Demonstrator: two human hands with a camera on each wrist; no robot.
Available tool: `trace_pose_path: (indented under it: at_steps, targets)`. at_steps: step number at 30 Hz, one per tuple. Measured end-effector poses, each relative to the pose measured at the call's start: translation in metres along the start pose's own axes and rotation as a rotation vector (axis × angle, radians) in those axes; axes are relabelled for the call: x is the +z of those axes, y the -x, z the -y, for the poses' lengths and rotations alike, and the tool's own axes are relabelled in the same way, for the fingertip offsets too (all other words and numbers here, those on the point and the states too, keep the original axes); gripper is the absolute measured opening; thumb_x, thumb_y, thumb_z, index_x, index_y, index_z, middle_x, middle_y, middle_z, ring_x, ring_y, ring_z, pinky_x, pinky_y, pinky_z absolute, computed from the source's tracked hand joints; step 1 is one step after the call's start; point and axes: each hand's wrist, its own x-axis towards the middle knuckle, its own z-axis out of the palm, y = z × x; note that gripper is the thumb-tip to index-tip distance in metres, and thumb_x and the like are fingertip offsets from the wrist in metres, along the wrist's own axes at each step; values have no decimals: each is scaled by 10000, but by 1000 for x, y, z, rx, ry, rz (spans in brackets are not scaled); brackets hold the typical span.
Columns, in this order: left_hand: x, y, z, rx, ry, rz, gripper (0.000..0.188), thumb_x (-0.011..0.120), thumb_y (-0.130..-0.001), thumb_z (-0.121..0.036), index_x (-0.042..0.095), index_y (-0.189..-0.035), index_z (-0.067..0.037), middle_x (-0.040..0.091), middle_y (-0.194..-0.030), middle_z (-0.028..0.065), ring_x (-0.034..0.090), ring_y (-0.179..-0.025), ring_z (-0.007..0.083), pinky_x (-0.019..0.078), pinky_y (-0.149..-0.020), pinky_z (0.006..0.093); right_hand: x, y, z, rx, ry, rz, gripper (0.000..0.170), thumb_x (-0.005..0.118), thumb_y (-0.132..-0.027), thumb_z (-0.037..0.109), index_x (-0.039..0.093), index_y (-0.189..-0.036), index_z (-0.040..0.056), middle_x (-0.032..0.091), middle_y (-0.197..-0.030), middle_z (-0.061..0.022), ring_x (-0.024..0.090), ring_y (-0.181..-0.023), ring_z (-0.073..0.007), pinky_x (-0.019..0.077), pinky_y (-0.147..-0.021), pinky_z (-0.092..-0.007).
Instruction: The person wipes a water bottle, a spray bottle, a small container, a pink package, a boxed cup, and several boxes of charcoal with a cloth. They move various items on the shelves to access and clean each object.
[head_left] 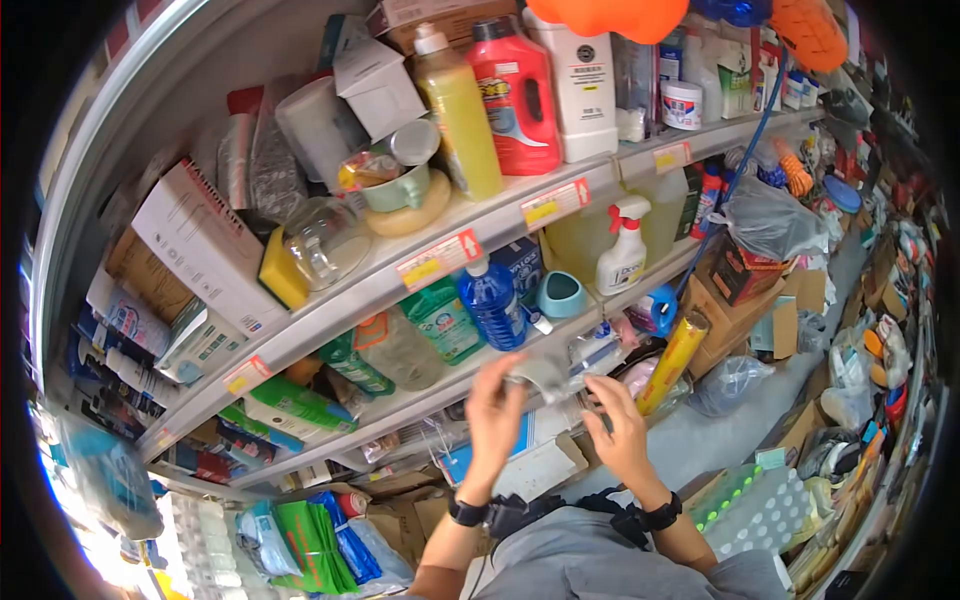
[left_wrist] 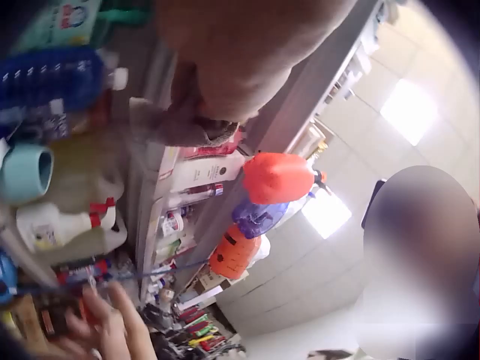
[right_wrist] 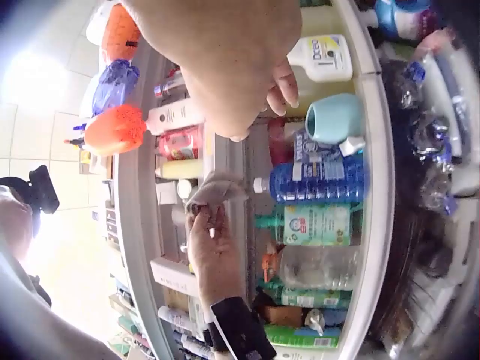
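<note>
In the head view my left hand [head_left: 492,415] holds a greyish, motion-blurred, cloth-like piece [head_left: 543,378] between thumb and fingers. The right wrist view shows that grey piece [right_wrist: 221,187] reaching up out of the left hand [right_wrist: 214,251]; its exact kind I cannot tell. My right hand [head_left: 620,435] is just to its right, with fingers loosely bent and nothing in them. Behind both hands, the lower shelf carries a blue liquid bottle [head_left: 490,305], a teal bowl-like holder [head_left: 562,296] and a white spray bottle [head_left: 624,250] with a red trigger.
The upper shelf [head_left: 540,205] holds a red jug [head_left: 515,100], a yellow bottle [head_left: 458,115] and boxes. A yellow tube [head_left: 672,362] leans below on the right, beside cardboard boxes [head_left: 735,310]. Goods line the narrow aisle floor [head_left: 690,450]. Orange items [head_left: 610,12] hang overhead.
</note>
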Motion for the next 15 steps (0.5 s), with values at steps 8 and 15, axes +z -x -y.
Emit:
trace_pose_path:
  at_steps: [8,15]
  targets:
    - [-1,-102,-61,768,-853,-308,541,534,-756,155,634,-1222,-101,557,-1306,152,526,-1218,347,416,-1033,417,-85,27,-49,311,55,-95,368,612,-899,67,576,-1264,35,598,-1157,-126,643,-895,-197,532,-743,-297]
    - [38,-144,-30,774,-1160,-230,661,502,-768,116,535,-1367,-162,472,-1425,116,416,-1342,341,382,-1076,432,-131,41,-69,347,97,-102,326,603,-912,88,586,-1229,15,617,-1085,-129,650,-813,-204,529,-713,-296]
